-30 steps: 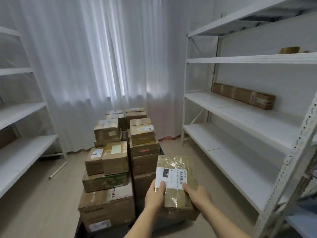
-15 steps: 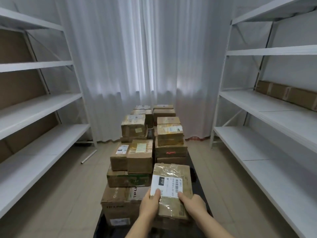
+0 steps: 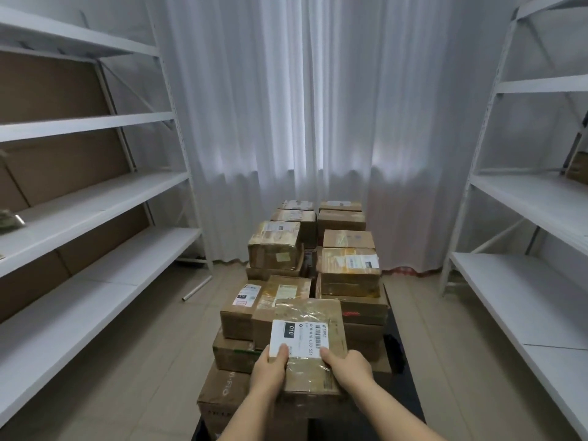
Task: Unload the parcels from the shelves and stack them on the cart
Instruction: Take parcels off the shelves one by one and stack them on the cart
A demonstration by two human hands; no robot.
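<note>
While both hands clasp it from the near end, the parcel [image 3: 310, 342] hangs flat over the near part of the cart [image 3: 399, 361], label side up. The left hand [image 3: 269, 370] has its thumb pressed on the white label [image 3: 299, 338] with the fingers tucked under the box; the right hand [image 3: 350, 367] mirrors it on the other corner. So each grip is pinching the parcel between thumb above and fingers below, which keeps the box level and lets it be slid forward onto a stack. Whether it already rests on the carton below cannot be told, since the hands and the box hide the contact.

Just beyond, the stacked parcels [image 3: 276, 249] fill the cart in two rows, bigger cartons at the bottom and smaller ones on top, likely for stability. The held box looks bound for the lower near-right stack, where there seems to be room.

On either side stand the left shelves [image 3: 95, 198] and right shelves [image 3: 521, 198], mostly bare, with a small item at each far edge of view. Behind the cart hangs a white curtain [image 3: 286, 106].
</note>
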